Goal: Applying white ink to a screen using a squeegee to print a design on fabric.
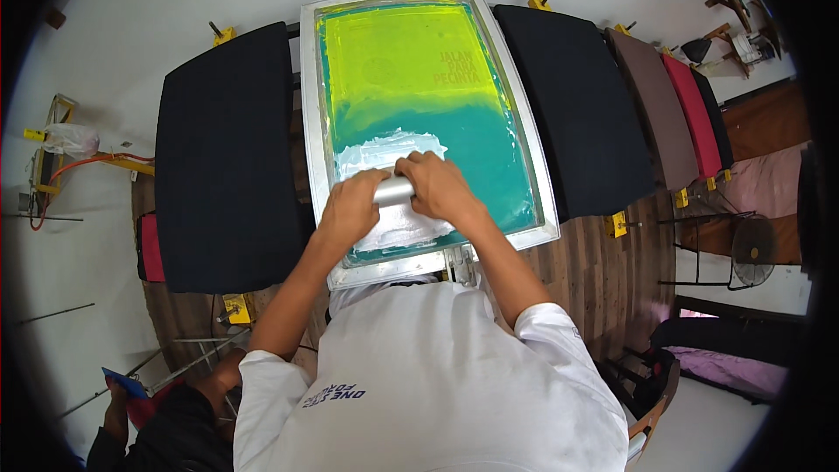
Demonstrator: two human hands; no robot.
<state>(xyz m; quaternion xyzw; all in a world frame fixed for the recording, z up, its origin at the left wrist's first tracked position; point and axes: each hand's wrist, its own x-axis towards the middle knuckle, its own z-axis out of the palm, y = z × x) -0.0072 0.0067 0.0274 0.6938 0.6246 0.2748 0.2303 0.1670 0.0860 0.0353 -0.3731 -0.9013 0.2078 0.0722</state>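
Both of my hands grip a silver squeegee (395,191) over the near half of a screen printing frame (312,140). My left hand (352,206) is closed round its left end, and my right hand (432,183) is closed round its right end. White ink (393,150) is spread thickly on the mesh in front of and under the squeegee. The mesh is teal (498,170) in its near part and yellow-green (393,44) in its far part, with a faint printed design near the right edge. The squeegee's blade is hidden by my hands and the handle.
Boards covered in black cloth stand close on the left (227,157) and right (568,114). Further right are a brown board (651,109) and a red board (695,114). A fan (753,250) stands at the right. Another person (179,424) in dark clothes is at the lower left.
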